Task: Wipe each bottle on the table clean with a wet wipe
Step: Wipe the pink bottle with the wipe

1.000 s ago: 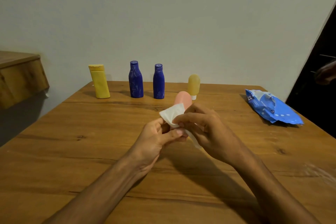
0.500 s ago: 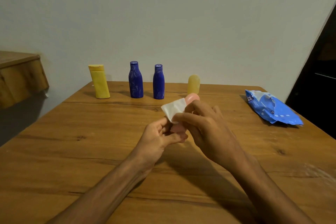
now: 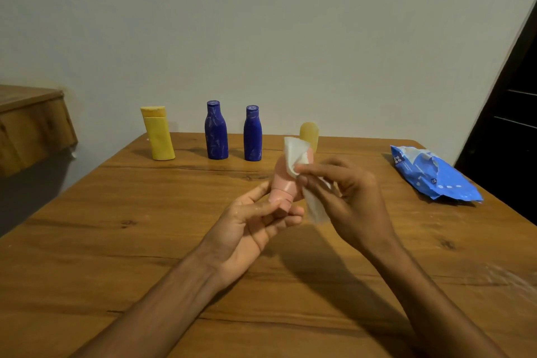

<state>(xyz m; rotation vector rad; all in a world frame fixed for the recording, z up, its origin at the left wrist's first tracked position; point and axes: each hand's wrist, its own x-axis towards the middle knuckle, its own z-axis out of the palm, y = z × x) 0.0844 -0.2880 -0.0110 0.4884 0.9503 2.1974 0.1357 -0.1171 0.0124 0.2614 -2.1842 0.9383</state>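
Left hand (image 3: 250, 224) grips small pink plastic bottle (image 3: 286, 183) by its cap end; right hand (image 3: 345, 197) pinches white wet wipe (image 3: 293, 157) against it.

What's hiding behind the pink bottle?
A small pale yellow bottle stands on the table behind the pink bottle. Its rounded top shows; the wipe and the pink bottle cover part of its lower half.

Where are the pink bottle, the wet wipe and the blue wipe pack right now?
pink bottle (image 3: 283, 182), head view, bare lower body above the cap.
wet wipe (image 3: 293, 154), head view, upper flap against the bottle.
blue wipe pack (image 3: 430, 176), head view, middle of its top face.
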